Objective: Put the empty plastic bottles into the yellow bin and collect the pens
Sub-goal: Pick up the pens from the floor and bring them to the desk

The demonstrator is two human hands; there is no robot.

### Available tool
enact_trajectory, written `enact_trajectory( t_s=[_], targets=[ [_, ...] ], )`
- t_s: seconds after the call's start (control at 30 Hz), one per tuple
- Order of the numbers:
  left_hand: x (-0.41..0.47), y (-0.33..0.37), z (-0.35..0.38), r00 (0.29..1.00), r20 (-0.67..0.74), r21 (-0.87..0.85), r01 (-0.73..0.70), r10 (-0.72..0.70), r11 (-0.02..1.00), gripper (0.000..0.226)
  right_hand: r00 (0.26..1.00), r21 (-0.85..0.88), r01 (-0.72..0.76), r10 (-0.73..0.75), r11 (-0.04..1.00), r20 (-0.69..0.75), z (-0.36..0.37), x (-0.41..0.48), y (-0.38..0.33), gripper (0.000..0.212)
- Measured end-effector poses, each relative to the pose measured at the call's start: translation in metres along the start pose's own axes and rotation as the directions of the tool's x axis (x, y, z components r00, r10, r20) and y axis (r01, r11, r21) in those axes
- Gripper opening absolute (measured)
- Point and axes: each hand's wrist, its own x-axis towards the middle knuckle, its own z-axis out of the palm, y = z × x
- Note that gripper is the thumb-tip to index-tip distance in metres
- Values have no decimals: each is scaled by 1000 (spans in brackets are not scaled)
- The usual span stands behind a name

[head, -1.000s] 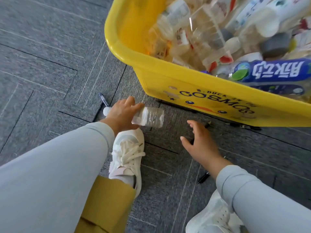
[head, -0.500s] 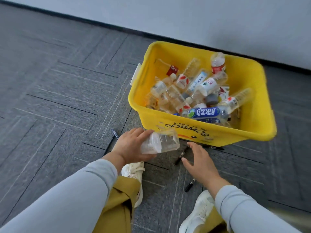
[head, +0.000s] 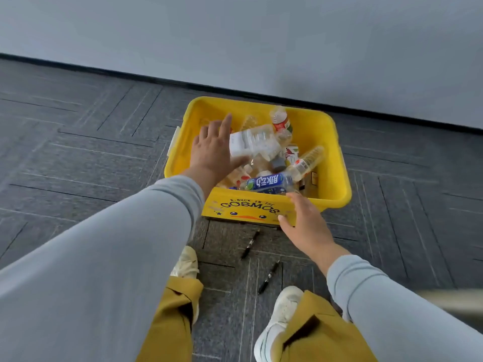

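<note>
My left grip [head: 211,150] hangs spread open over the yellow bin [head: 337,163], the bottle [head: 251,143] crosswise at its thumb side. One pen [head: 250,243] lies slanted on the floor [head: 78,178], nearest my open right grip [head: 305,223], toward me.

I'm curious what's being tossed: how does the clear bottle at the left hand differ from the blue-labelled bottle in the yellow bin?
The clear bottle sits highest, above the pile beside the left hand, and looks blurred; the blue-labelled bottle lies sharp against the near wall of the yellow bin. The clear bottle shows only white at one end; the blue-labelled bottle wears a blue wrap with white characters. Both are plastic, lying sideways.
</note>
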Motion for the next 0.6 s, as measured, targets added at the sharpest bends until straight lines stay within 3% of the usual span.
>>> enact_trajectory(
  t_s=[0.1,0.23,0.47,0.6],
  targets=[
    [-46,-15,24,998,49,-23,31,-30,999,77,999,1,-13,13,1000,38,6,-11,7,53],
    [-106,-57,66,965,158,-10,211,-207,977,55,990,-9,-61,61,998,124,34,-20,19,52],
    [-145,-140,132,755,499,126,421,-424,898,39,950,-19,-120,120,993,287,113,-1,30,49],
    [-148,-194,156,650,557,144,537,-516,831,40,925,-5,-131,124,991,360,155,36,13,49]
  ],
)
